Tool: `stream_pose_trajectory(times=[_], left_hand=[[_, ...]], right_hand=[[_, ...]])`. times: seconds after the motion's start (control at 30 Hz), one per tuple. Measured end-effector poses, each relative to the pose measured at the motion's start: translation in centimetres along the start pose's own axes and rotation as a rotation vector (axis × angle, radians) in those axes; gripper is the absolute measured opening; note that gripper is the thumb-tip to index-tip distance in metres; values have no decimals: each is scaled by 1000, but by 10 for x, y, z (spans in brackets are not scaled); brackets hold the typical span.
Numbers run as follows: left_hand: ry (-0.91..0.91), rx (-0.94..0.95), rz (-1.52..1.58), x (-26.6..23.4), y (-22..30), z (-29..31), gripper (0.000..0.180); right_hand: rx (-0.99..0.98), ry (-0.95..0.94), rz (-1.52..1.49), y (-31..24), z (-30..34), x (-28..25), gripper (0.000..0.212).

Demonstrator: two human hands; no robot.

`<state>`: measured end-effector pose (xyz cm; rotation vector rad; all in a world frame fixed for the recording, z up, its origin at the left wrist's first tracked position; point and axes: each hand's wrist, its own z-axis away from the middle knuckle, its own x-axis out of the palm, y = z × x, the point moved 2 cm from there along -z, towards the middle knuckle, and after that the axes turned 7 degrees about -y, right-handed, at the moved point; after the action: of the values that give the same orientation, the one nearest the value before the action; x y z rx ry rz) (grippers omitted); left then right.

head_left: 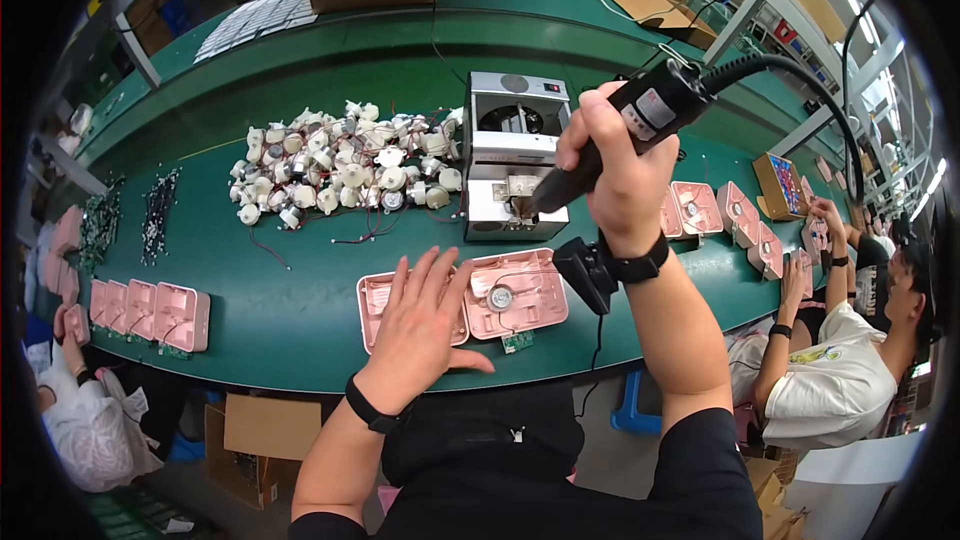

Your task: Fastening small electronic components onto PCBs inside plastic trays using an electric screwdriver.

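Observation:
My right hand [625, 180] is wrapped round a black electric screwdriver [655, 110] with a cable at its top end. The tip points down at the front of a white and grey screw feeder [512, 85]; whether it touches a screw there cannot be made out. My left hand [415, 315] lies with fingers stretched over the left pink housing half [371, 302], covering much of its inside. Touching that half on its right is another pink housing half [538, 280], holding a round metal speaker [499, 298]. A small green circuit board [518, 342] hangs at its near edge on wires.
Behind my left hand sits a heap of white motors with wires [350, 165]. Pink housings [155, 312] stand in a row at the left, with small dark parts [158, 215] behind them. More pink housings [740, 212] line the right, where a co-worker [835, 370] sits.

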<state>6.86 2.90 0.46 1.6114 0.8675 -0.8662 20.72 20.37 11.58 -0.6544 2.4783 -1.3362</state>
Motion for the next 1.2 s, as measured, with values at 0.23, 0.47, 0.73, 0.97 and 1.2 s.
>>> stream_pose_trajectory(times=[0.23, 0.47, 0.73, 0.97, 1.2], left_hand=[[-28, 24, -87, 12, -5, -1, 105], [-30, 7, -158, 20, -6, -1, 97], [-25, -4, -135, 20, -6, 1, 89], [-38, -11, -152, 20, -7, -1, 90], [-47, 43, -162, 24, -2, -5, 89]], right_hand=[[85, -127, -266, -28, 50, 16, 19], [137, -293, -266, -13, 84, 43, 28], [155, -298, -38, 17, 90, 43, 28], [112, -280, -69, 24, 91, 45, 27], [89, -142, -254, -3, 81, 29, 21]])
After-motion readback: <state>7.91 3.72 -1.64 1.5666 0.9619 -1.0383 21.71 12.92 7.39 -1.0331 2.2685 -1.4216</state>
